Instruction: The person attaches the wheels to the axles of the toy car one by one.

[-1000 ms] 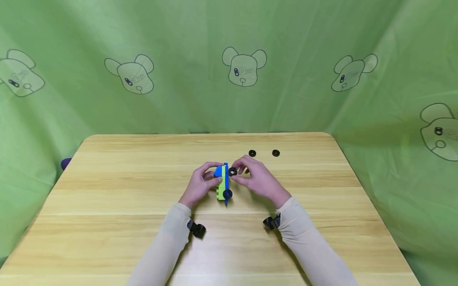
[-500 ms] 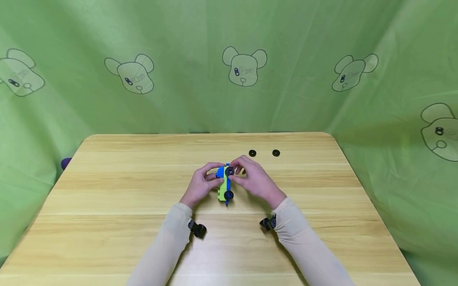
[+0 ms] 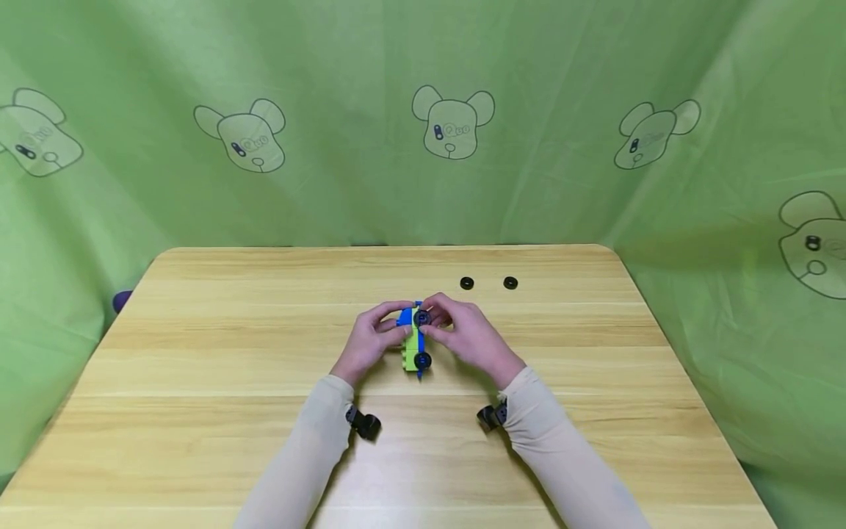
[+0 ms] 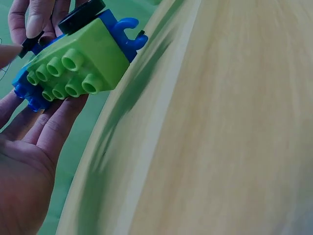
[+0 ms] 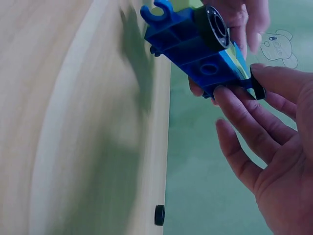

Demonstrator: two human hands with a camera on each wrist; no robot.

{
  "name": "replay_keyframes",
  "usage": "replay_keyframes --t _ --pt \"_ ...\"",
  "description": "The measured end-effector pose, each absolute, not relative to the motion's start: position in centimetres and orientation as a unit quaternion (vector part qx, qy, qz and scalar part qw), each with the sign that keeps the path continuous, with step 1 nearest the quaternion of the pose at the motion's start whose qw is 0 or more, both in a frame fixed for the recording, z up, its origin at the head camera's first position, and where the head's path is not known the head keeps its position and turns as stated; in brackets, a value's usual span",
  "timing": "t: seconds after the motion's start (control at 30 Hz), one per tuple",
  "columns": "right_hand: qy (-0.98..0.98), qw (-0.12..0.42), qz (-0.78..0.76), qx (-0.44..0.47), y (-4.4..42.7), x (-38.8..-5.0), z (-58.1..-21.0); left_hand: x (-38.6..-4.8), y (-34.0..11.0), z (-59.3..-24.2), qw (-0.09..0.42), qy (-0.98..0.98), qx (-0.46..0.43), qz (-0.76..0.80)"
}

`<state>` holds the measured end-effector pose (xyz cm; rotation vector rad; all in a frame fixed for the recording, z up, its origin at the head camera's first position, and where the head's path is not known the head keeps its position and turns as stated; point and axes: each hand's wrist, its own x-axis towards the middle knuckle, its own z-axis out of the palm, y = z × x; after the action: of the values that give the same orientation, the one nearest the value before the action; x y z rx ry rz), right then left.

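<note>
A toy vehicle of lime-green blocks [image 3: 411,359] on a blue base [image 5: 181,44] is held up over the table. My left hand [image 3: 371,339] grips it by the blue block end; in the left wrist view its studs [image 4: 72,59] face the camera. At the near end of the base sits one black wheel [image 3: 422,361]. Another black wheel [image 3: 421,317] is at the far end, on the side facing my right hand [image 3: 471,334]. My right thumb presses that wheel [image 5: 258,82], with fingers under the base. A blue hook [image 4: 128,34] sticks out at one end.
Two loose black wheels [image 3: 466,283] [image 3: 510,283] lie near the far edge of the wooden table [image 3: 264,323]. A green curtain [image 3: 344,191] with printed bear heads hangs behind and beside the table. A purple object [image 3: 122,301] shows past the left edge.
My right hand has moved left, bringing the pinched wheel from beside the vehicle against the far end of its base. My left hand keeps its grip.
</note>
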<state>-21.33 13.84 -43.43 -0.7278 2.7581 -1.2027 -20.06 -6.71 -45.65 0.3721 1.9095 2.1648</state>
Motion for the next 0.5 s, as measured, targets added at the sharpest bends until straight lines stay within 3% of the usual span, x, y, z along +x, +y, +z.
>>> replay_keyframes --t 0.5 --pt "0.880 -0.005 -0.411 -0.238 13.65 -20.91 -43.70 -20.34 -6.50 -45.49 0.101 0.649 0.118 0.745"
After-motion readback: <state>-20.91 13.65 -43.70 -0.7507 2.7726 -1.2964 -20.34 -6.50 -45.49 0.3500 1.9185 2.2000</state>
